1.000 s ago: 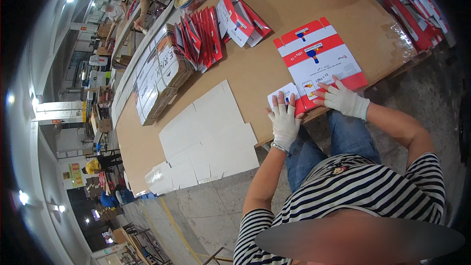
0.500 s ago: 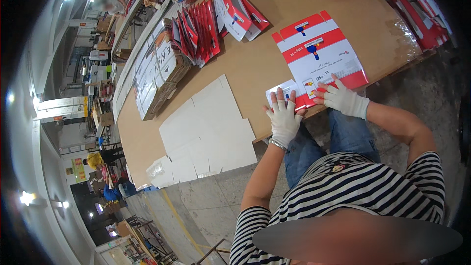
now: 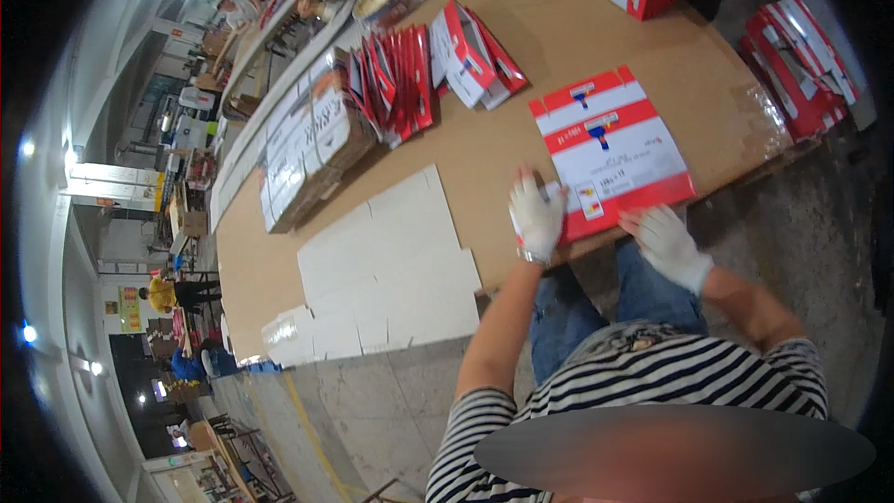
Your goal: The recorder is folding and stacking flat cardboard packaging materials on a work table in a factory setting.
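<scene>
Brown board-topped table: it spreads out before me, its near edge running just below my fingers; all the work lies on this surface.
White flat cardboard sheet: it lies on the table to my left, well apart from both hands.
White strapped bundle of flat cardboard: it rests beyond that sheet, at the far left of the table.
Red-and-white flat carton blank with small blue pictures: it lies printed side up at the near edge, directly in front of me; most of it stretches away beyond my fingertips, and its near end sits between and under my hands.
Red-and-white stack of cartons: to my right, past the carton blank and well apart from my grip.
Red folded cartons in a leaning row: beside the bundle, out of my touch.
Left hand in a white fingerless glove: palm down and opened out, at the blank's near left corner, covering part of it.
Right hand in a white fingerless glove: fingertips at the blank's red near edge; I cannot tell whether they pinch it or only press.
Silvery wristband: around my left wrist, just below the glove.
</scene>
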`<state>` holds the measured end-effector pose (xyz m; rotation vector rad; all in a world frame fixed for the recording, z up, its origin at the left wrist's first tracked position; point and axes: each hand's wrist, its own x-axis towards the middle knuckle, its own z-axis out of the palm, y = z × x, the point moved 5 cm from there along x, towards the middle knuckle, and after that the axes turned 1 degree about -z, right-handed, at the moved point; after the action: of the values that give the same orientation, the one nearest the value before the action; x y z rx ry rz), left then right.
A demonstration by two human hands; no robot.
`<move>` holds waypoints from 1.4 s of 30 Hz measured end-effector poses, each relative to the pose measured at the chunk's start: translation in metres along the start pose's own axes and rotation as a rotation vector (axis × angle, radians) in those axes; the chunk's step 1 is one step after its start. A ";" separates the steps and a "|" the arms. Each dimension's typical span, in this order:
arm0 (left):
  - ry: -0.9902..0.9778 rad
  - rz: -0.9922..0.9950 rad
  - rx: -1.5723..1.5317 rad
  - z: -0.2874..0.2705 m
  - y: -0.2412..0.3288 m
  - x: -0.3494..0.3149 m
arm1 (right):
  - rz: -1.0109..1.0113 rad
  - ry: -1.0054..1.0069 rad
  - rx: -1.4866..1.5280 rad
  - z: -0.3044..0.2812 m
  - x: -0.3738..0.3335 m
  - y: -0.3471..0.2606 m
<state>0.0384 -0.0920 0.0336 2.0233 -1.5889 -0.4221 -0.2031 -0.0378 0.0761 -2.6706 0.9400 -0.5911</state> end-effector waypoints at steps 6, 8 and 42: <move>-0.317 0.014 -0.619 0.039 0.071 -0.116 | 1.246 0.118 1.437 0.017 -0.093 0.005; -0.461 0.066 -0.781 0.033 0.085 -0.139 | 0.898 0.428 1.031 0.033 -0.090 0.038; -0.008 0.439 0.074 -0.125 0.074 -0.151 | -0.486 0.005 0.110 -0.019 0.073 -0.077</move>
<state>0.0082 0.0674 0.1659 1.6542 -2.0109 -0.2063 -0.1182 -0.0274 0.1420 -2.7985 0.2386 -0.7196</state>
